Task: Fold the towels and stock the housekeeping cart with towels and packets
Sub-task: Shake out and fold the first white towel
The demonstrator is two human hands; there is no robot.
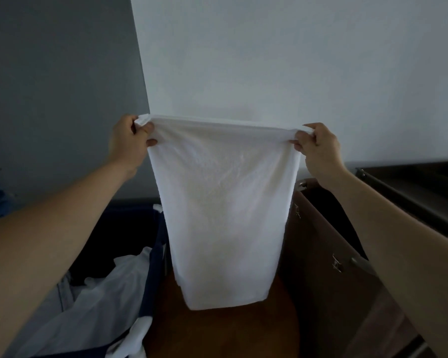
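Backdrop: white wall (269, 60) is standing behind the towel (223, 202).
Towel: hanging long-axis down.
Hands: left hand (130, 140) and right hand (318, 146) are pinching its top corners.

white towel (223, 197) hanging, left hand (130, 140), right hand (318, 148) pinching corners

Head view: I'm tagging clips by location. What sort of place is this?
Probably a hotel housekeeping area, indoors. The left hand and right hand hold up a white towel before a plain wall; a navy bin with white linen sits left; a brown latched cart stands right.
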